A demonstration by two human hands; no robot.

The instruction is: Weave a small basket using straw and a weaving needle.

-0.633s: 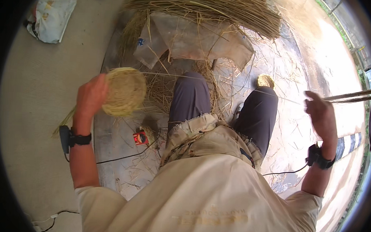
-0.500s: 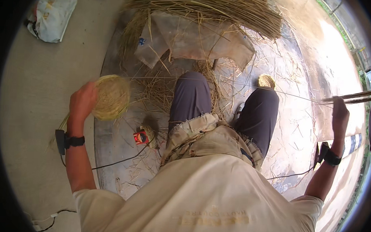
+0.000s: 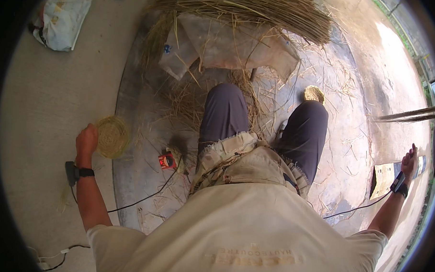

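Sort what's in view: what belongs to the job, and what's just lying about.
Likely the job's:
basket, in the left hand
straw bundle
second basket, perhaps

Seemingly just lying about:
white bag
red packet

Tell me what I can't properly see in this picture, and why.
All in the head view:
Left hand: its exact grip on the round basket is blurred.
Right hand: too small near the picture's rim to tell whether it holds anything thin.
Small basket: its near part is hidden by the right knee.
Straw bundle: cut off by the upper edge.
White bag: its sides hide any contents.
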